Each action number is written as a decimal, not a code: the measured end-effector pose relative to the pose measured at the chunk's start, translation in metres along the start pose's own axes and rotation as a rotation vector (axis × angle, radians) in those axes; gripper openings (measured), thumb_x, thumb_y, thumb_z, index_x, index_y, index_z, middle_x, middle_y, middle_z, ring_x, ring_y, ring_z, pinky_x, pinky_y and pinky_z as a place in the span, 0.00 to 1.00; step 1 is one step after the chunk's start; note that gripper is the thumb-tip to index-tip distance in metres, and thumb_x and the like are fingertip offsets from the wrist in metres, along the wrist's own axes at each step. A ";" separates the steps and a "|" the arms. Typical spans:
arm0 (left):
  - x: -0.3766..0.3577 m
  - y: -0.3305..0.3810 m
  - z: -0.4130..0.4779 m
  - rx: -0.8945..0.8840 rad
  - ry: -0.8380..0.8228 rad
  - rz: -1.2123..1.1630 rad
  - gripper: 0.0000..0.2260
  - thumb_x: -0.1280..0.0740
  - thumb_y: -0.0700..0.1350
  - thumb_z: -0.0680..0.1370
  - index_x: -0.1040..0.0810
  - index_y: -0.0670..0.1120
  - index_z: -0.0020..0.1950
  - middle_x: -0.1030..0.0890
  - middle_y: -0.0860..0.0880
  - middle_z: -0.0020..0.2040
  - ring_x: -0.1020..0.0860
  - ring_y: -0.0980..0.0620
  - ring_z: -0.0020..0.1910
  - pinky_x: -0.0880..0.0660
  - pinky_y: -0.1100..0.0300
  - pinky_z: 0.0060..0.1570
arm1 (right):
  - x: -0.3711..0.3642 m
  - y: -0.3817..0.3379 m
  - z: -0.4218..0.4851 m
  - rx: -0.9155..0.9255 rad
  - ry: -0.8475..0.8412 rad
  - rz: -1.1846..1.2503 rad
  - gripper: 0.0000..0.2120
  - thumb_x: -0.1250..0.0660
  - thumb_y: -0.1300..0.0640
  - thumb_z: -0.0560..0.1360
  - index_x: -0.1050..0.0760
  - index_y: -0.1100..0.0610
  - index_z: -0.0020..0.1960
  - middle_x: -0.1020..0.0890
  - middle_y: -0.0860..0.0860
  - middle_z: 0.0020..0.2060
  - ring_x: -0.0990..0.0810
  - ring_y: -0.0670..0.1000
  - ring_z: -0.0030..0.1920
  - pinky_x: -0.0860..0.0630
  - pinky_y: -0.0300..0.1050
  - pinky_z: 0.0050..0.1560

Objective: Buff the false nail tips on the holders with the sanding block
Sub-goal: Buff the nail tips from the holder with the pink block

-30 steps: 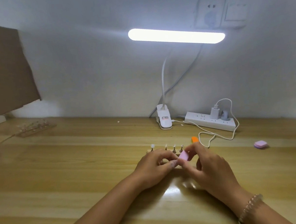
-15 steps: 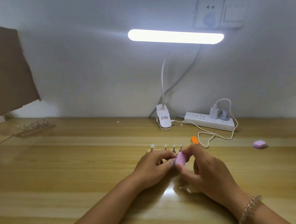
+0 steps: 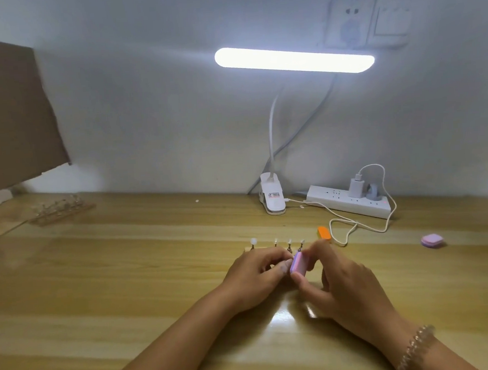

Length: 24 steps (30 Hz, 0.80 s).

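Observation:
A pink sanding block (image 3: 298, 263) stands on edge between my hands, pinched by the thumb and fingers of my right hand (image 3: 341, 286). My left hand (image 3: 256, 275) has its fingers curled together right against the block's left face; what they pinch is hidden, most likely a nail tip on its holder. Just behind my hands a small wooden base (image 3: 248, 249) carries several upright holders with pale false nail tips (image 3: 253, 241). The front of the base is covered by my left hand.
A wooden desk (image 3: 99, 281) carries a clip lamp (image 3: 273, 201), a white power strip (image 3: 351, 203) with a looping cable, an orange block (image 3: 324, 232), a pink block (image 3: 432, 240) at the right, and a second rack of holders (image 3: 61, 209) at the back left beside cardboard.
The sanding block has turned from lying flatter to standing on edge and slid slightly down against my left fingertips. Both hands stay in place.

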State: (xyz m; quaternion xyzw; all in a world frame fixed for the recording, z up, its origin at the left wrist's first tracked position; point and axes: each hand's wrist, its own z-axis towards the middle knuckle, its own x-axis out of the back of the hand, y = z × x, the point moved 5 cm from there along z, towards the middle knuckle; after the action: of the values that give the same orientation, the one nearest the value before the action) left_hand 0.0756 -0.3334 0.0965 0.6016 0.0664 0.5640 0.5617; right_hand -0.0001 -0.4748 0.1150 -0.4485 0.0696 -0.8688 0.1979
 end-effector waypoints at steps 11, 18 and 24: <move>0.001 -0.001 0.001 0.011 0.041 -0.109 0.07 0.34 0.42 0.81 0.17 0.50 0.49 0.19 0.60 0.39 0.27 0.61 0.33 0.31 0.60 0.36 | 0.004 0.009 0.002 -0.087 0.059 0.045 0.13 0.33 0.40 0.70 0.32 0.44 0.47 0.23 0.37 0.40 0.29 0.39 0.28 0.32 0.41 0.28; 0.002 -0.003 0.001 0.023 0.055 -0.105 0.05 0.31 0.43 0.79 0.17 0.52 0.49 0.19 0.59 0.40 0.33 0.60 0.26 0.34 0.66 0.27 | 0.004 0.005 0.003 -0.067 0.061 0.093 0.11 0.34 0.40 0.71 0.29 0.46 0.48 0.22 0.38 0.39 0.30 0.38 0.28 0.34 0.41 0.30; 0.000 -0.002 0.001 0.021 0.025 -0.059 0.07 0.32 0.42 0.79 0.18 0.54 0.47 0.24 0.68 0.30 0.34 0.61 0.23 0.38 0.70 0.26 | 0.004 -0.002 0.002 -0.019 0.029 0.084 0.13 0.33 0.41 0.71 0.26 0.48 0.50 0.22 0.39 0.40 0.32 0.38 0.28 0.33 0.40 0.29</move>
State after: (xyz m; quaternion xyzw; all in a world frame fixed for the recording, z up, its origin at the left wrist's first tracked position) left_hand 0.0776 -0.3336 0.0954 0.5981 0.0971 0.5539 0.5710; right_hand -0.0006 -0.4743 0.1198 -0.4343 0.0996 -0.8655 0.2288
